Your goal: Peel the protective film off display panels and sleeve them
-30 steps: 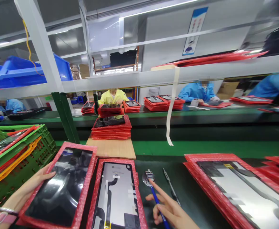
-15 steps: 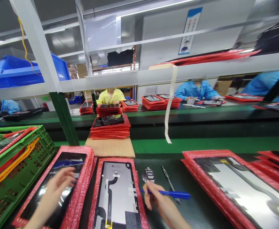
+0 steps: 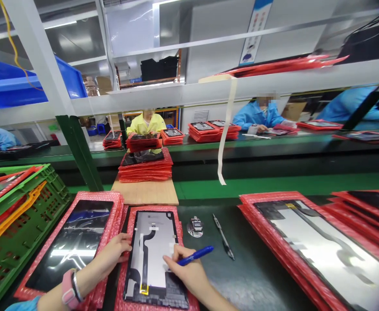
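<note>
A tablet screen panel [image 3: 166, 255] lies silver back upward on a red bubble-wrap sleeve [image 3: 122, 276] in front of me. My right hand [image 3: 189, 265] is closed around a blue pen [image 3: 196, 255], with its fingertips over the right half of the panel. At the panel's left edge rests my left hand [image 3: 116, 248], fingers stretched out and holding nothing that I can see. To the left, another panel [image 3: 74, 242] lies glossy side up on stacked red sleeves. Beyond the right hand are a metal counter stamp [image 3: 195, 226] and a silver pen-like tool [image 3: 223, 236].
A green crate [image 3: 43, 216] with panels in red sleeves stands at the left. More sleeved panels [image 3: 325, 242] lie at the right, and a stack [image 3: 146, 168] sits on a wooden board [image 3: 144, 193]. Behind a metal frame several people work at a far bench.
My left hand has moved right, from above the glossy panel to the silver-backed panel's edge. My right hand has moved left from beside the stamp onto that panel, still with the pen.
</note>
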Demonstrator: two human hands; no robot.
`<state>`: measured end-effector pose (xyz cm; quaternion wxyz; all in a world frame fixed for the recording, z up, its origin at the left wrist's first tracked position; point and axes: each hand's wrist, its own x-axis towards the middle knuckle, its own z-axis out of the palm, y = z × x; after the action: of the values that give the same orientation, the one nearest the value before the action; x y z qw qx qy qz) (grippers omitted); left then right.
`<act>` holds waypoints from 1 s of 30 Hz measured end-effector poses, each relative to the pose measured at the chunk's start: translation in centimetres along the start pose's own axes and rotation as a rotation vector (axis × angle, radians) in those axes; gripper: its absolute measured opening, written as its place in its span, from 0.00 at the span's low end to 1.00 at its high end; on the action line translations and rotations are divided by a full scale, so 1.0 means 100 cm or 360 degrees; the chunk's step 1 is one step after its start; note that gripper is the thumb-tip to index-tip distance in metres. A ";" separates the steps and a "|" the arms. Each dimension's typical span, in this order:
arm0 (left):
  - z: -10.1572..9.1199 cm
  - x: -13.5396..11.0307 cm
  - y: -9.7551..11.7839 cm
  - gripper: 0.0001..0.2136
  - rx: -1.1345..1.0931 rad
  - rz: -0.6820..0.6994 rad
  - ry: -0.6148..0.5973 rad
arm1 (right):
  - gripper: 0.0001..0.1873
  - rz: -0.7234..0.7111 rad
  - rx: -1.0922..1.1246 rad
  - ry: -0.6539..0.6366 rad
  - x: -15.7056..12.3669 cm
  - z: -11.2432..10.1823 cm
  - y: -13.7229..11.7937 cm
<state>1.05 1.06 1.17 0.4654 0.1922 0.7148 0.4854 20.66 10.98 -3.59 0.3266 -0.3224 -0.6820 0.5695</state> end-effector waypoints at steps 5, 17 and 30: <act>0.004 0.003 0.003 0.18 -0.0041 -0.0071 0.0016 | 0.16 -0.0076 -0.0194 -0.0040 -0.004 0.005 0.001; 0.012 -0.002 0.014 0.18 -0.0171 -0.0087 -0.0029 | 0.20 0.0076 0.0062 -0.0020 0.001 0.002 0.003; 0.048 -0.026 0.035 0.26 -0.0367 0.0588 -0.0251 | 0.30 -0.0032 0.0310 0.0388 0.022 -0.069 -0.048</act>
<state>5.85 3.21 5.02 0.4418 0.3027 0.5687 0.6242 24.69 15.98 2.23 0.4423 -0.3492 -0.5821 0.5862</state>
